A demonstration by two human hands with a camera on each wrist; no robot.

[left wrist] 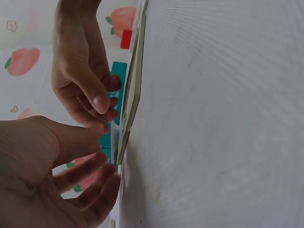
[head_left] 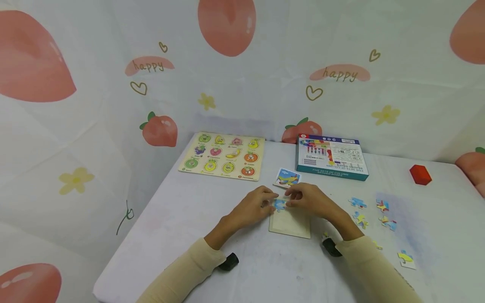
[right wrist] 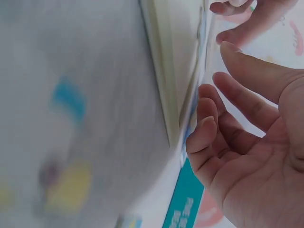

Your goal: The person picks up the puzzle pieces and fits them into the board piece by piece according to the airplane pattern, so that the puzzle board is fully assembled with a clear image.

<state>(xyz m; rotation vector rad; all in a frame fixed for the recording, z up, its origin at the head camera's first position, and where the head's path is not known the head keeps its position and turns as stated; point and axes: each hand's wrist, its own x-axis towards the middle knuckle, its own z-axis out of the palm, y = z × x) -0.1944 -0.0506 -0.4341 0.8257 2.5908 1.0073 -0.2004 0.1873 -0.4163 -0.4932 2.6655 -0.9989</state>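
A fruit board [head_left: 221,156] is lying on the table [head_left: 159,235]. The left hand [head_left: 251,207], fingers relaxed, is reaching to a blue puzzle piece [head_left: 280,204] lying in the far left of the pale tray [head_left: 290,226]. The right hand [head_left: 312,199], thumb and fingers parted, is curving beside it. Loose pieces [head_left: 358,203] are lying farther right.

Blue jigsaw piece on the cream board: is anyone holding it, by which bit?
I can't tell if the blue jigsaw piece is held; the left hand is at its left edge, the right hand at its right.
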